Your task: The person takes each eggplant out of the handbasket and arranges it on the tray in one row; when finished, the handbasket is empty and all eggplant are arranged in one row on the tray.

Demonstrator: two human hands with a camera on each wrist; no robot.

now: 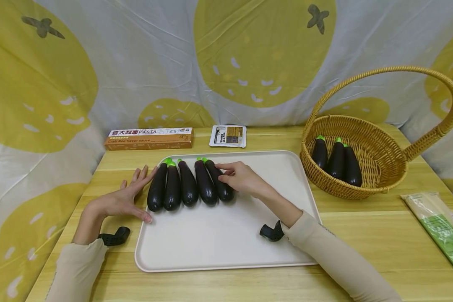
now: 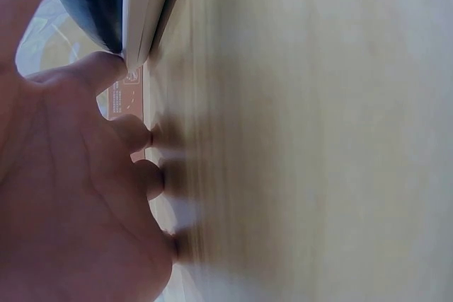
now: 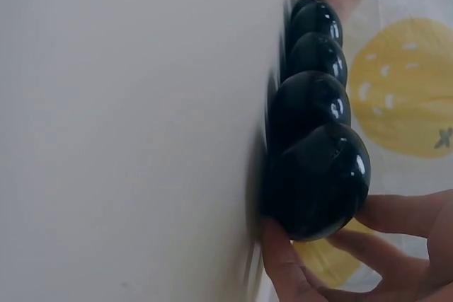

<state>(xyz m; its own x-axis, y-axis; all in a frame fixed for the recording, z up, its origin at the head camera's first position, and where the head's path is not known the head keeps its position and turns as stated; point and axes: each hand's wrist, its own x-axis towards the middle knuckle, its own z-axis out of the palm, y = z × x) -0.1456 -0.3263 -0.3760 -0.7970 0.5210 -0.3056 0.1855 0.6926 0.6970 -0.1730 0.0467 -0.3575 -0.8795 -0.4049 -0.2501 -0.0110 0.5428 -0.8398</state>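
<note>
Several dark eggplants [image 1: 189, 184] with green stem ends lie side by side in a row on a white tray [image 1: 219, 239]. My left hand [image 1: 126, 199] is at the row's left end with fingers spread; its index fingertip is by the leftmost eggplant [image 1: 158, 188], its thumb over the tray's rim. In the left wrist view the other fingertips meet the table. My right hand [image 1: 243, 178] touches the right side of the rightmost eggplant [image 1: 220, 184] with index finger and thumb. The right wrist view shows that eggplant [image 3: 318, 182] closest, thumb low against it, index finger higher.
A wicker basket [image 1: 394, 178] with a tall handle holds 3 eggplants [image 1: 336, 161], right of the tray. Behind the tray lie a pasta box [image 1: 149, 139] and a small white packet [image 1: 228, 136]. A green-and-white package [image 1: 439, 226] lies at the table's right.
</note>
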